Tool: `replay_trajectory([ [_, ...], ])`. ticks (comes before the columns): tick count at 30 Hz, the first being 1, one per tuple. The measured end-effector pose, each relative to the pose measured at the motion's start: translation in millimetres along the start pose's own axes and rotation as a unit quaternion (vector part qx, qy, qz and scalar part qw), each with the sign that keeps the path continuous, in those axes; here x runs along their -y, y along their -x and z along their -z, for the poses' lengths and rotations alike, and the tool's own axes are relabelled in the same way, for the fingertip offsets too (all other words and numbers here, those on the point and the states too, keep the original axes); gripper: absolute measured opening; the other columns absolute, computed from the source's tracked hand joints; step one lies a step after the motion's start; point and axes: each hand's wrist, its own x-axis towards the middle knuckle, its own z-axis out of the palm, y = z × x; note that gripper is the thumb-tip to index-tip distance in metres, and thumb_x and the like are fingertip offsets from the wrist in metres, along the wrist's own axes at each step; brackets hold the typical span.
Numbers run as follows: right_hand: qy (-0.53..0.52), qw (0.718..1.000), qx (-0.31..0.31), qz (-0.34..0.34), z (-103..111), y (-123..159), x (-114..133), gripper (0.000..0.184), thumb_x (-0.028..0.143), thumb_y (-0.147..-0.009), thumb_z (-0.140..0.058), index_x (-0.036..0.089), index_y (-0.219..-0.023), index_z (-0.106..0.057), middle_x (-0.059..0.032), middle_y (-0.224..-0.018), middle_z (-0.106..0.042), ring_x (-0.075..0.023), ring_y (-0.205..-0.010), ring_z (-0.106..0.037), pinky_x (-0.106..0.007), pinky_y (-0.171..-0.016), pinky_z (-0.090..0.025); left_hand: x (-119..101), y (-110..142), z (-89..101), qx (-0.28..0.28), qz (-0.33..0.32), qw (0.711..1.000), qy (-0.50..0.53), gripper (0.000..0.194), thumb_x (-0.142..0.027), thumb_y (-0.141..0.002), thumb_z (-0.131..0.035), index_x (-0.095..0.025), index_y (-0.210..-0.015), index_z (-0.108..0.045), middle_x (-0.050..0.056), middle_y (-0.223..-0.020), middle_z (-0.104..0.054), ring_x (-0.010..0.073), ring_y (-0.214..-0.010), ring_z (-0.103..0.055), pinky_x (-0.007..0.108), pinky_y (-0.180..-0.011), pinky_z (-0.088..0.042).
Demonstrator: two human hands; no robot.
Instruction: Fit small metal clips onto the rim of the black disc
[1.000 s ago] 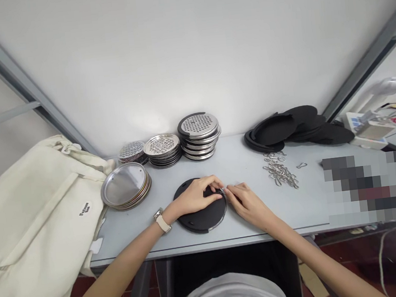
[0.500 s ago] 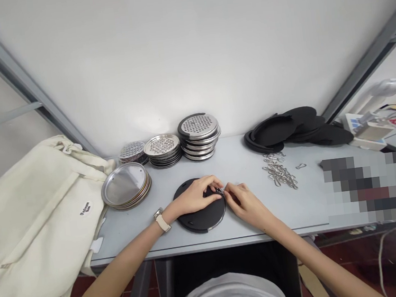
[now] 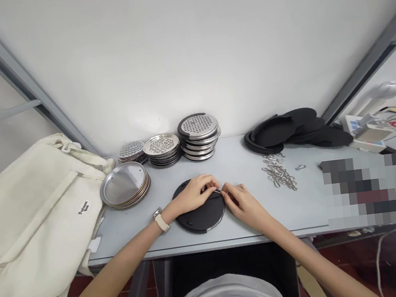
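A round black disc (image 3: 207,216) with a metal rim along its right side lies flat near the table's front edge. My left hand (image 3: 196,194), with a watch on its wrist, rests across the disc. Its thumb and index finger pinch a small metal wire clip (image 3: 218,191) at the disc's right edge. From the other side, my right hand (image 3: 242,203) is closed, its fingertips meeting the same clip. Several similar wire clips (image 3: 279,173) lie loose in a heap to the right. My fingers partly cover the held clip, so I cannot tell how it joins the disc.
Stacks of perforated metal discs (image 3: 162,145) and a taller stack (image 3: 199,127) stand by the wall. Plain metal discs (image 3: 123,183) are piled at left, beside a cream bag (image 3: 45,223). Black round covers (image 3: 275,132) lie at back right. A blurred patch hides the table's right side.
My left thumb and index finger have drawn closer together around the clip. The right hand has barely shifted, and the disc stays in place. The view has moved slightly.
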Motion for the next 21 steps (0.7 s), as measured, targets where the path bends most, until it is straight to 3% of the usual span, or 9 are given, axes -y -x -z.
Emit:
replay_trajectory([
  [10, 0.056, 0.998, 0.017, 0.009, -8.2, -4.4, -3.2, 0.026, 0.023, -0.099, -0.025, 0.021, -0.081, -0.043, -0.0010, -0.065, -0.053, -0.0188, -0.063, -0.047, -0.032, -0.072, -0.036, 2.5, 3.3, -3.0, -0.021, 0.005, 0.999, -0.049, 0.013, -0.021, -0.090, -0.047, -0.017, -0.088, -0.059, 0.003, -0.089, -0.055, 0.0141, -0.083, -0.054, 0.028, -0.081, -0.045],
  [15, 0.045, 0.999, 0.023, 0.009, -7.2, -3.9, -3.9, 0.025, 0.020, -0.098, -0.026, 0.021, -0.079, -0.043, -0.0010, -0.066, -0.053, -0.0178, -0.062, -0.047, -0.032, -0.073, -0.036, -3.3, 6.0, -2.0, 0.001, -0.031, 0.994, -0.105, 0.020, -0.031, -0.082, -0.062, -0.018, -0.096, -0.056, 0.004, -0.095, -0.057, 0.0191, -0.093, -0.053, 0.033, -0.086, -0.044],
  [21, 0.027, 0.999, 0.021, 0.009, -7.0, -3.0, -4.4, 0.027, 0.020, -0.098, -0.026, 0.021, -0.076, -0.042, 0.0001, -0.065, -0.051, -0.0165, -0.061, -0.047, -0.032, -0.075, -0.036, 0.6, 3.8, -4.1, 0.008, -0.029, 0.998, -0.057, 0.017, -0.024, -0.084, -0.060, -0.018, -0.099, -0.056, 0.003, -0.093, -0.061, 0.0155, -0.087, -0.056, 0.029, -0.082, -0.046],
])
